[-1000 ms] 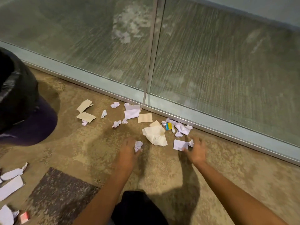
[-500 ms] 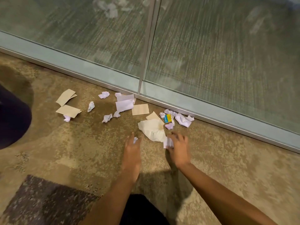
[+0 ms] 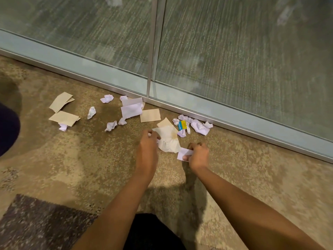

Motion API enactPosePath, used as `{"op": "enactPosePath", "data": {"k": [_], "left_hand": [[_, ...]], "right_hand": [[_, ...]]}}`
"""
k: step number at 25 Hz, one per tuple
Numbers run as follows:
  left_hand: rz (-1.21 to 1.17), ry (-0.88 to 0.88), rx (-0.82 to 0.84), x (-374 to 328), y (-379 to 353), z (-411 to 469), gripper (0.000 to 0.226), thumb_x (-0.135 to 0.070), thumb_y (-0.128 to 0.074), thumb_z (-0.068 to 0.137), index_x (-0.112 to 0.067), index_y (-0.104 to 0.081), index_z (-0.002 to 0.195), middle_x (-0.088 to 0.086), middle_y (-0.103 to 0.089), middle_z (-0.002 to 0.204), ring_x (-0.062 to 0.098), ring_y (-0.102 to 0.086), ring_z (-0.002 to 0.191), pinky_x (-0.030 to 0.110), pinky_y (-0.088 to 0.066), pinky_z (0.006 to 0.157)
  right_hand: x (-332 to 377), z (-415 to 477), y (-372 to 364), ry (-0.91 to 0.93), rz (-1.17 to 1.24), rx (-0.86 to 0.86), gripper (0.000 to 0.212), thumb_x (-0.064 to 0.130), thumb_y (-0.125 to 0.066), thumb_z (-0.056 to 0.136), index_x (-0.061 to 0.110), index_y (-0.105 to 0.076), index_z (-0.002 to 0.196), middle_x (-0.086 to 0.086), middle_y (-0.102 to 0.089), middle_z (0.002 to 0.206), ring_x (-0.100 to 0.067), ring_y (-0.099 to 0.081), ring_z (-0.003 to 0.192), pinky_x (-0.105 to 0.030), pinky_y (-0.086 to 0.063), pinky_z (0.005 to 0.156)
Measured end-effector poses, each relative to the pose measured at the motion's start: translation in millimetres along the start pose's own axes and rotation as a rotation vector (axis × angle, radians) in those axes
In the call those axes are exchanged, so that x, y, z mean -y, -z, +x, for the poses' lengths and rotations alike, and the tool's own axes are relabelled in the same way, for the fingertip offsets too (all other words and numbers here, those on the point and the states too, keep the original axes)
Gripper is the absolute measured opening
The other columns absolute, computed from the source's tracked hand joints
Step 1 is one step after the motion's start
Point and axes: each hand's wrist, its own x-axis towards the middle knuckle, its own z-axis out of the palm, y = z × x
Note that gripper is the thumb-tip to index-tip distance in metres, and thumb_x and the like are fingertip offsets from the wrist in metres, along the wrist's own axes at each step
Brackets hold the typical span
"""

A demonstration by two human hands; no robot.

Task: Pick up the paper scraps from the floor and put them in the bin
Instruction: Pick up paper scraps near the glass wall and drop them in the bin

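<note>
Several paper scraps lie on the tan carpet by the glass wall. My right hand (image 3: pixel 198 156) is closed on a flat white scrap (image 3: pixel 183 153). My left hand (image 3: pixel 148 143) is curled around a small crumpled white scrap, mostly hidden by the fingers, at the left edge of a large creased cream sheet (image 3: pixel 168 139). Beyond lie a blue-and-yellow wrapper (image 3: pixel 182 125), white wads (image 3: pixel 199 127), a white slip (image 3: pixel 131 110) and tan cardboard pieces (image 3: pixel 64 118). The dark bin (image 3: pixel 8 130) shows only at the left edge.
An aluminium sill (image 3: pixel 234 123) and glass panels run diagonally just behind the scraps. A dark grey carpet tile (image 3: pixel 41 222) sits at the lower left. My dark-clothed knee (image 3: pixel 153 231) is at the bottom centre.
Both hands closed on scraps: the left over the small crumpled wad, the right dragging the flat white scrap nearer and gripping it. The view shifted right, pushing the bin almost out of frame.
</note>
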Motion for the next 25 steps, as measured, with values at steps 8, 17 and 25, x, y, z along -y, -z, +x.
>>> {"op": "enactPosePath", "data": {"k": [8, 17, 25], "left_hand": [[0.425, -0.224, 0.227, -16.7, -18.0, 14.7, 0.09, -0.012, -0.064, 0.086, -0.045, -0.008, 0.147, 0.013, 0.024, 0.155, 0.038, -0.028, 0.131, 0.037, -0.046, 0.096], [0.601, -0.322, 0.306, -35.7, -23.0, 47.0, 0.066, -0.018, -0.06, 0.09, -0.029, -0.025, 0.144, 0.003, -0.023, 0.153, 0.029, -0.024, 0.137, 0.04, -0.033, 0.107], [0.052, -0.14, -0.023, -13.7, -2.3, 38.3, 0.024, 0.003, -0.06, 0.083, -0.003, -0.066, 0.105, 0.008, -0.063, 0.097, 0.01, -0.056, 0.078, 0.014, -0.043, 0.062]], "right_hand": [[2.4, 15.8, -3.6, -0.093, 0.062, 0.071, 0.029, -0.008, -0.072, 0.069, 0.018, -0.06, 0.075, -0.01, -0.051, 0.115, -0.03, -0.057, 0.1, -0.032, -0.055, 0.074], [0.1, 21.2, -7.7, -0.11, 0.162, 0.055, 0.033, -0.007, -0.075, 0.062, 0.021, -0.057, 0.063, -0.007, -0.049, 0.102, -0.032, -0.06, 0.099, -0.042, -0.056, 0.079], [-3.4, 22.7, -9.4, -0.144, 0.192, 0.045, 0.036, -0.01, -0.08, 0.057, 0.019, -0.063, 0.07, -0.009, -0.053, 0.112, -0.029, -0.054, 0.103, -0.039, -0.055, 0.08]]}}
